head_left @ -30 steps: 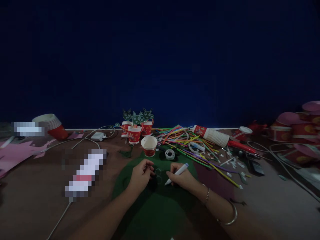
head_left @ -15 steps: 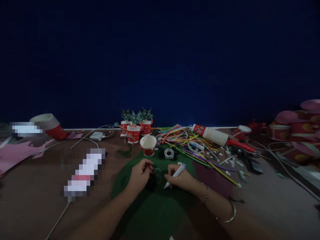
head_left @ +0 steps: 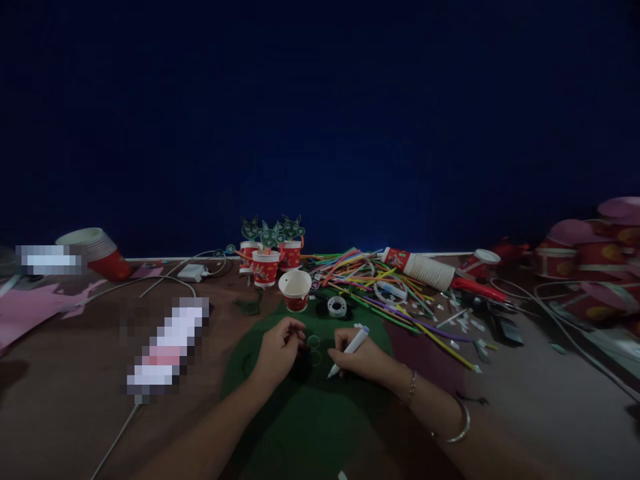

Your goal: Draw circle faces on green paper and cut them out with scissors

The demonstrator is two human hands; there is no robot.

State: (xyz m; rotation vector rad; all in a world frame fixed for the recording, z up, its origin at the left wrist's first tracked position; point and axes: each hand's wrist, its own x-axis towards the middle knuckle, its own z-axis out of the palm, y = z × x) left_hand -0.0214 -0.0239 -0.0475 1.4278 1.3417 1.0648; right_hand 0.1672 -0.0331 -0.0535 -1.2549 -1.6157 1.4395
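Note:
A white marker pen (head_left: 356,341) with a pale lilac end is gripped in my right hand (head_left: 351,355), its tip pointing down at the dark green paper (head_left: 305,433). Across from it, my left hand (head_left: 281,343) rests over the same paper, fingers loosely bent and thumb apart, with nothing visible in them. Two small pale circles (head_left: 313,343) are outlined on the paper between my hands. Just beyond stand a red-and-white paper cup (head_left: 295,290) and a roll of tape (head_left: 337,307).
Behind are decorated paper cups with green animal heads (head_left: 267,267). Rightward lie colourful pipe cleaners (head_left: 350,273), a stack of cups (head_left: 425,270) and red-handled scissors (head_left: 477,289). At left are stacked cups (head_left: 95,253), pink paper (head_left: 30,310), a white adapter (head_left: 193,273) and a blurred-out device (head_left: 170,340).
The whole view has shifted very slightly. My hands and the marker pen stay in nearly the same place over the green paper.

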